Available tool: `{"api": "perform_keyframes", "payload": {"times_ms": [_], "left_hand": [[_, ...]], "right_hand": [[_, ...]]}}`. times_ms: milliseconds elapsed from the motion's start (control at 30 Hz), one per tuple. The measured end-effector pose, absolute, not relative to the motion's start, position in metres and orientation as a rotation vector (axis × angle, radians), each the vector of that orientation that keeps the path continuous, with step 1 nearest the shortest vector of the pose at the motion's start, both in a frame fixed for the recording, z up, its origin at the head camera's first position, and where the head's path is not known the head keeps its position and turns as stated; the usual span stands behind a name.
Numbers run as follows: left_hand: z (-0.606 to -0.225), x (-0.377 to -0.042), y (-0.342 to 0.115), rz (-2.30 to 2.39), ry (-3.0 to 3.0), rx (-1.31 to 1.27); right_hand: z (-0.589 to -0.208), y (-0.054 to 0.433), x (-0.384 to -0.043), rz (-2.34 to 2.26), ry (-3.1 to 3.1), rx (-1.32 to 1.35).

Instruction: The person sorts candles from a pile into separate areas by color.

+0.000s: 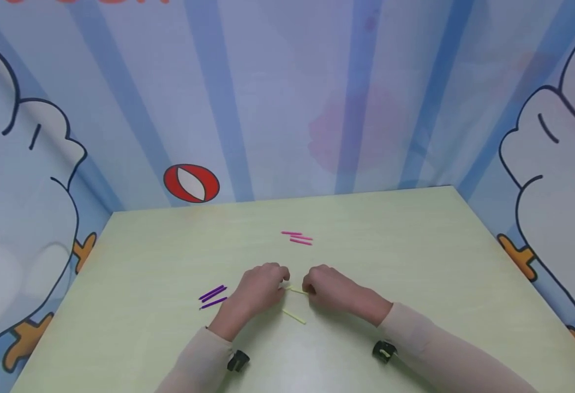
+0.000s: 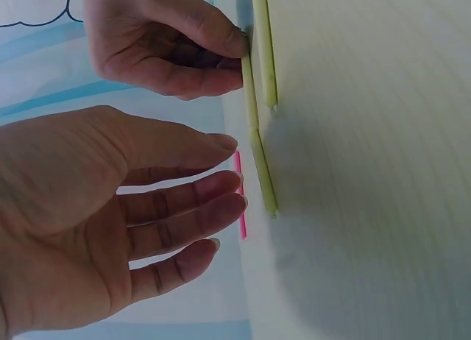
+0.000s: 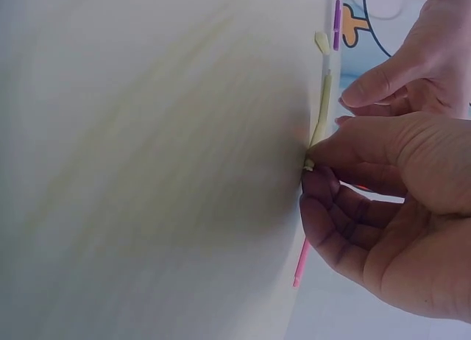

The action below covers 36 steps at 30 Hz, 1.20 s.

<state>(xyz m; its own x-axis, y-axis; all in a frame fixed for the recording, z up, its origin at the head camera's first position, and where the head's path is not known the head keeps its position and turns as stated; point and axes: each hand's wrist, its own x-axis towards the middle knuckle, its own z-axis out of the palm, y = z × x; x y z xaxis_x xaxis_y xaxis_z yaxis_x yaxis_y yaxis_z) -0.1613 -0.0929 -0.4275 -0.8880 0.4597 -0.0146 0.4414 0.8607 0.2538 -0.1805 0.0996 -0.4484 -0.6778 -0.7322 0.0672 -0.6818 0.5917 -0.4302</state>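
Yellow sticks (image 1: 294, 316) number perhaps three, purple sticks (image 1: 214, 295) three

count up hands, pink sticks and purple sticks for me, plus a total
Hands: 2, the left hand and the right hand
Pink sticks: 3
Purple sticks: 3
Total: 8

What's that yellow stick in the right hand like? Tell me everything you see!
The yellow stick is thin, pale and smooth-looking, maybe plastic or wood. Partway along is a kink or join; I can't tell which. The right hand pinches one end, and the other end points toward the left hand, which is near but apart. The stick is low over the table, perhaps touching.
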Motion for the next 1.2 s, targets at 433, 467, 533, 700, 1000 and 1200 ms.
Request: {"api": "perform_keyframes", "payload": {"times_ms": [433, 467, 533, 700, 1000, 1200], "left_hand": [[-0.432, -0.161, -0.09, 0.395, 2.933, 0.705], [-0.434, -0.161, -0.09, 0.396, 2.931, 0.704], [-0.435, -0.161, -0.09, 0.393, 2.926, 0.703], [-0.437, -0.161, -0.089, 0.389, 2.929, 0.707], [-0.442, -0.157, -0.087, 0.401, 2.899, 0.72], [-0.438, -0.16, -0.087, 0.424, 2.931, 0.667]], "right_hand": [[-0.446, 0.098, -0.179, -0.643, 2.692, -1.166], [-0.446, 0.098, -0.18, -0.642, 2.691, -1.168], [-0.446, 0.098, -0.18, -0.637, 2.688, -1.178], [-0.448, 0.099, -0.179, -0.646, 2.693, -1.19], [-0.453, 0.102, -0.172, -0.658, 2.673, -1.145], [-0.448, 0.1, -0.176, -0.641, 2.731, -1.19]]}}
